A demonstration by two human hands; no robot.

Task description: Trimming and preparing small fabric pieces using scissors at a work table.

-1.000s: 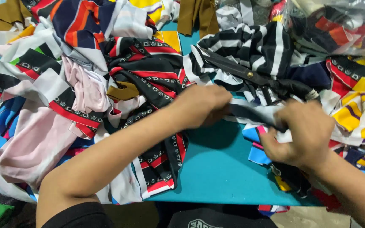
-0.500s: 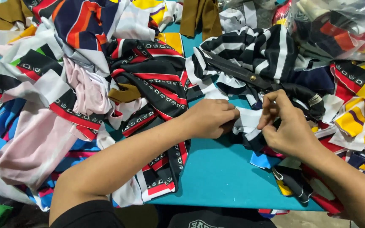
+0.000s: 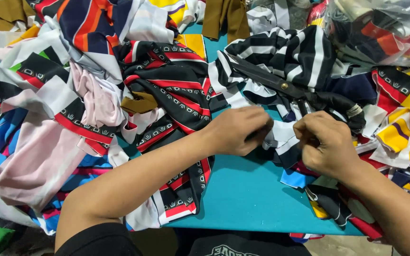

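Both hands pinch one black-and-white striped fabric strip over a teal table heaped with cloth scraps.
Pink cloth (image 3: 48,161) near the table's (image 3: 247,199) left edge; left hand (image 3: 240,130) closed on the striped fabric strip (image 3: 281,137) mid-table, near the front edge; right hand (image 3: 326,144) closed on the same strip's other end; black scissors (image 3: 281,85) just behind; clear plastic bag (image 3: 380,28) at far right corner.

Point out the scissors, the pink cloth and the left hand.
scissors (image 3: 281,85), head view, on the pivot screw.
pink cloth (image 3: 39,161), head view, on its broad lower part.
left hand (image 3: 240,130), head view, on the back of the hand.
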